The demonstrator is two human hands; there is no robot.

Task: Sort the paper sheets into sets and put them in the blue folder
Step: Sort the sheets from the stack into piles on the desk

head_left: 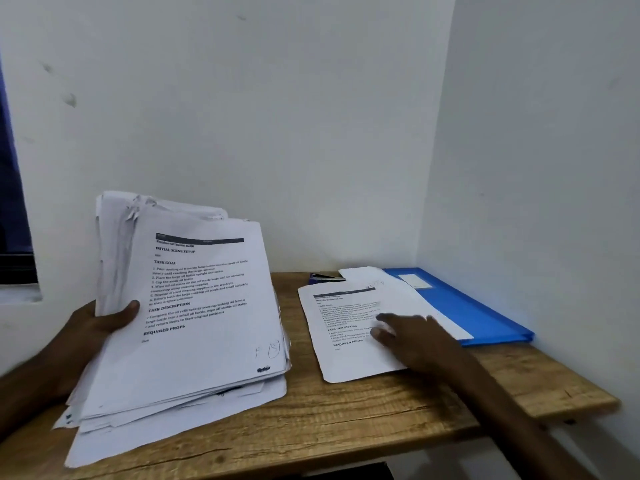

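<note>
- Left hand [100, 327] grips the big messy stack of paper sheets [207, 341] by its left edge, thumb curled over the top page. The stack tilts up toward the camera, and its bottom edge sits on the wooden desk [346, 420].
- Right hand [408, 334] is laid on a loose sheet [332, 362] lying flat on the desk to the right of the stack. It's blurry, so I can't say for sure, but the fingers look stretched out and pressing down rather than pinching anything.
- The blue folder [485, 313] is flat in the far right corner, right up against the wall. It sits beyond and to the right of the right hand, so that's clearly the nearer hand. The left one is well away, with the whole stack in between.
- The folder's long axis runs diagonally, from the far end near a small stapler [323, 278] down toward the near right desk edge.
- The loose sheet points almost the same way, with its top edge away from the person and just a bit of twist.
- Another white page [367, 275] overlaps the folder's left side. I can't tell whether it's tucked inside or only lying on top.
- My guess is sorting has barely started, since almost everything is in the left-hand stack.
- Getting the sheet into the folder looks like a short slide to the right and away.
</note>
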